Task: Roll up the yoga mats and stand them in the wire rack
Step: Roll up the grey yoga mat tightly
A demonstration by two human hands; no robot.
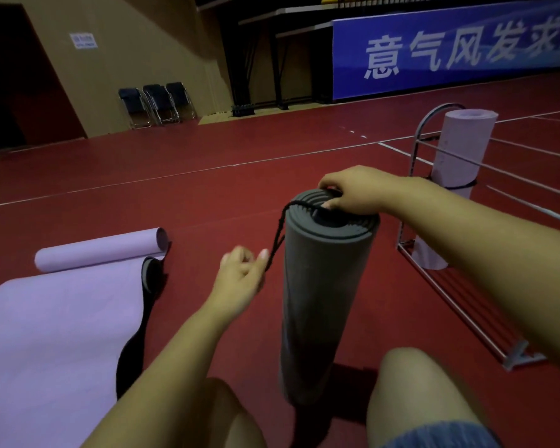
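A rolled grey yoga mat (320, 286) stands upright on the red floor between my knees. My right hand (353, 192) grips its top rim, fingers curled into the roll's open end. A black cord (277, 240) runs from the top edge down the mat's left side, and my left hand (243, 273) pinches that cord beside the mat. To the right stands the wire rack (450, 286), with one rolled lilac mat (456, 160) upright in it, a black band around it. At left a lilac mat (55, 334) lies partly unrolled, its far end still curled.
A black strap (143, 318) lies along the right edge of the unrolled lilac mat. Three folding chairs (157, 103) stand by the far wall. A blue banner (466, 46) and dark bleacher frames line the back. White court lines cross the floor.
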